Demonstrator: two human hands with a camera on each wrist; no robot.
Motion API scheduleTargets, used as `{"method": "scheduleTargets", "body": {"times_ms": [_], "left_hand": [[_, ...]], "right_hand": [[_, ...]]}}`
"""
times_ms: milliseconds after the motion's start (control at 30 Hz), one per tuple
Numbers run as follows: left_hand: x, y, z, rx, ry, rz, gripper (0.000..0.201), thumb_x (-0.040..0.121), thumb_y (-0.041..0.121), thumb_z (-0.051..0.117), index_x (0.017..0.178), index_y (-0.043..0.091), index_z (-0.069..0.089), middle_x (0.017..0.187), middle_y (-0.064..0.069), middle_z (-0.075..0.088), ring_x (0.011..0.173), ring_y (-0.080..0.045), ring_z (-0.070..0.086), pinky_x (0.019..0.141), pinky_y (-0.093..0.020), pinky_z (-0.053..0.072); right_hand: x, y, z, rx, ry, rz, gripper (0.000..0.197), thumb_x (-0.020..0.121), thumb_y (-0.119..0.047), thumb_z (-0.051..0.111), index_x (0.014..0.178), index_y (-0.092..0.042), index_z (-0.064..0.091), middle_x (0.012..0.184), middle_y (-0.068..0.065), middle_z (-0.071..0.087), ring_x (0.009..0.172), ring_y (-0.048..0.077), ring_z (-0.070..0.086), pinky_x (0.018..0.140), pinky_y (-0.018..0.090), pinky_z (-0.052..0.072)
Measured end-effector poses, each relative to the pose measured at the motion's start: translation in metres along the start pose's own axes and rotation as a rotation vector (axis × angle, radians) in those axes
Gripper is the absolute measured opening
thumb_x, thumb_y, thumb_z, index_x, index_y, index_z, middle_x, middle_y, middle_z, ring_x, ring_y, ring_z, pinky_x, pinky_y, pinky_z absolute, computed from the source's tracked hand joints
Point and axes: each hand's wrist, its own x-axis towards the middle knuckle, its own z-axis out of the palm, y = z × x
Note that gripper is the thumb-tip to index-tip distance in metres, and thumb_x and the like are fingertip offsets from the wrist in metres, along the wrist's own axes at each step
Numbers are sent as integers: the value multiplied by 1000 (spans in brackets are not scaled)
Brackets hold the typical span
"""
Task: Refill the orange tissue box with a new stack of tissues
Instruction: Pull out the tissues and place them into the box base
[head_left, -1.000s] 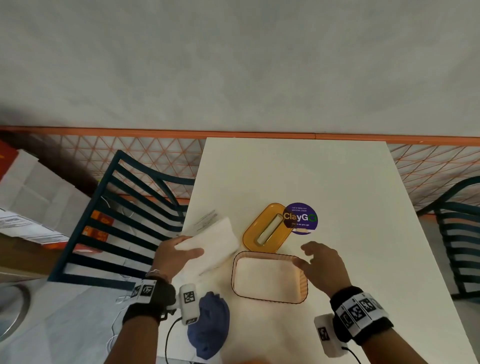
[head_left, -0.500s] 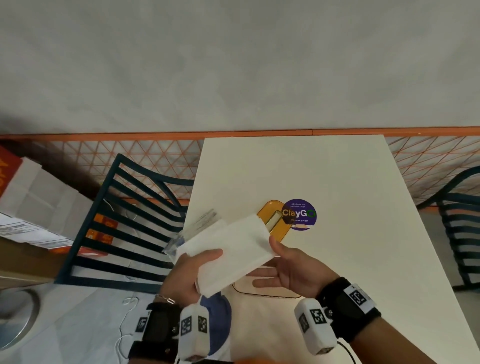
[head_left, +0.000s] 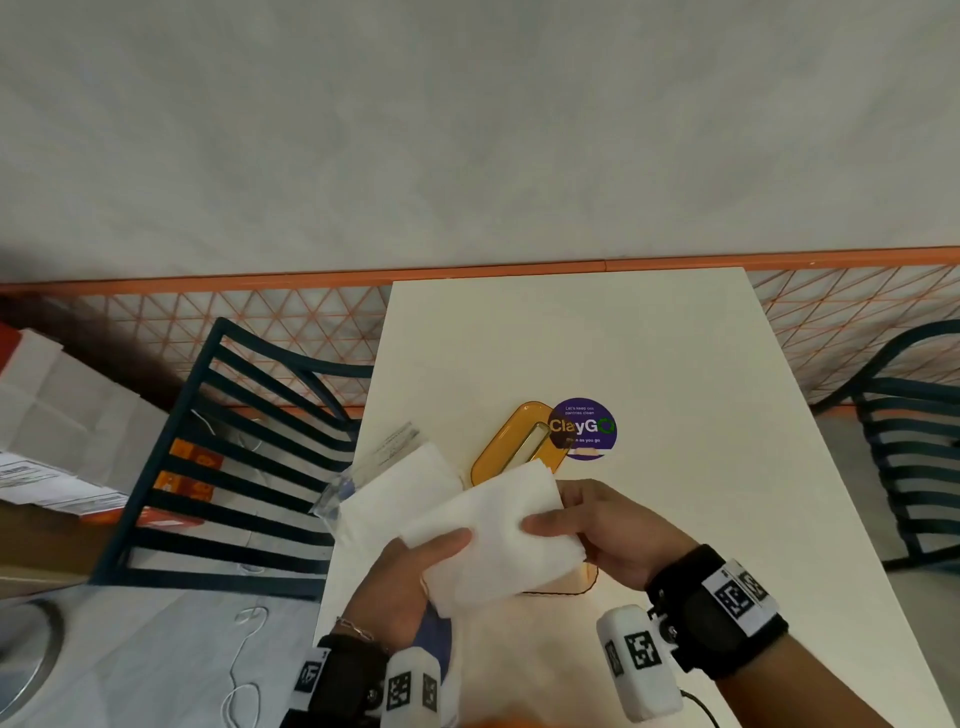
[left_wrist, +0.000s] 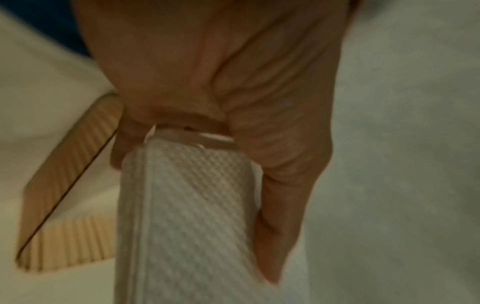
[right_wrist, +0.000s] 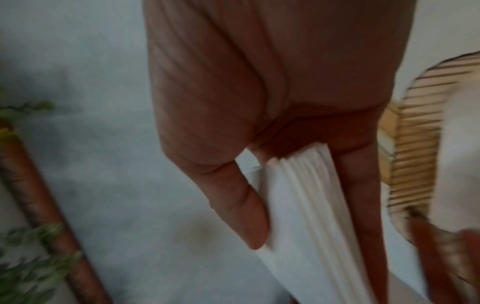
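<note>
A white tissue stack (head_left: 488, 525) hangs in the air over the orange box base (head_left: 589, 574), which it hides almost entirely. My left hand (head_left: 415, 566) grips its near-left end, thumb on top. At the right end my right hand (head_left: 587, 525) pinches it between thumb and fingers. The left wrist view has the embossed stack (left_wrist: 187, 216) under my thumb (left_wrist: 280, 185), with the ribbed box wall (left_wrist: 64, 174) beside it. The right wrist view looks along the stack's layered edge (right_wrist: 306, 205). The orange slotted lid (head_left: 511, 441) lies on the table behind.
More white tissues (head_left: 400, 488) and a clear wrapper (head_left: 379, 452) lie at the white table's (head_left: 649, 364) left edge. A purple round sticker (head_left: 583, 428) is beside the lid. A blue cloth (head_left: 439, 631) lies near my left wrist. Dark slatted chairs (head_left: 234, 467) stand on both sides.
My left hand lifted the tissue stack from the table's left side and brought it right, over the box base. My right hand left the box rim and took the stack's right end.
</note>
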Motion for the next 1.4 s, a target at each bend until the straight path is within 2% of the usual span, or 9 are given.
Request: {"method": "scheduleTargets", "body": {"times_ms": [67, 133, 233, 433, 533, 700, 867, 1200, 1400], "left_hand": [[-6, -4, 12, -123, -60, -37, 23, 84, 10, 69, 98, 18, 85, 116, -14, 77, 106, -38, 72, 104, -59, 49], [-9, -11, 20, -221, -98, -63, 23, 89, 7, 70, 107, 18, 77, 103, -11, 81, 96, -39, 74, 93, -64, 55], [-1, -23, 20, -258, -121, -32, 87, 38, 16, 106, 117, 13, 69, 105, -17, 79, 88, -37, 78, 65, -52, 64], [32, -32, 3, 223, 113, 23, 87, 51, 14, 102, 129, 19, 64, 121, -11, 75, 113, -36, 71, 95, -55, 59], [41, -31, 3, 493, 251, 61, 102, 60, 15, 98, 145, 24, 44, 134, -6, 63, 119, -28, 63, 101, -44, 56], [48, -33, 12, 755, 306, 140, 79, 85, 7, 79, 149, 22, 34, 142, -13, 57, 123, -29, 61, 90, -30, 54], [54, -40, 21, 992, 304, 169, 62, 87, 2, 73, 133, 22, 36, 141, -16, 58, 122, -31, 64, 99, -40, 59], [62, -46, 37, 1398, 243, 230, 57, 90, 3, 72, 138, 17, 43, 137, -5, 62, 118, -23, 67, 97, -29, 55], [55, -46, 28, 1569, 253, 500, 42, 96, 16, 69, 133, 24, 52, 141, 4, 51, 114, -11, 63, 83, -13, 44]], "right_hand": [[-6, -10, 3, -47, -20, -42, 27, 93, -8, 67, 120, -8, 71, 122, 15, 73, 113, 31, 70, 91, 38, 56], [-10, -17, 4, -92, -39, -68, 27, 94, -8, 65, 121, -6, 70, 122, 15, 72, 114, 34, 69, 93, 39, 56], [-9, -18, -2, -172, -3, -77, 28, 94, -10, 65, 122, -10, 70, 121, 11, 74, 114, 32, 69, 94, 39, 56], [16, 25, -24, -303, 177, 42, 33, 93, -5, 60, 122, -20, 67, 116, 1, 76, 110, 25, 70, 100, 43, 56], [29, 52, -32, -432, 283, 146, 33, 90, -8, 64, 121, -17, 66, 115, 2, 74, 104, 22, 70, 99, 42, 56], [46, 79, -29, -714, 479, 191, 39, 87, -18, 64, 126, -18, 61, 123, 1, 66, 110, 21, 62, 93, 31, 51], [53, 78, -20, -890, 586, 233, 37, 91, -15, 60, 128, -11, 58, 126, 6, 64, 113, 25, 62, 92, 29, 51], [59, 72, -1, -1251, 631, 315, 33, 92, -10, 58, 125, -8, 59, 124, 9, 64, 111, 25, 65, 91, 28, 53], [39, 65, 4, -1389, 723, 146, 30, 96, -16, 59, 125, -11, 53, 119, 6, 65, 104, 22, 66, 76, 24, 45]]}}
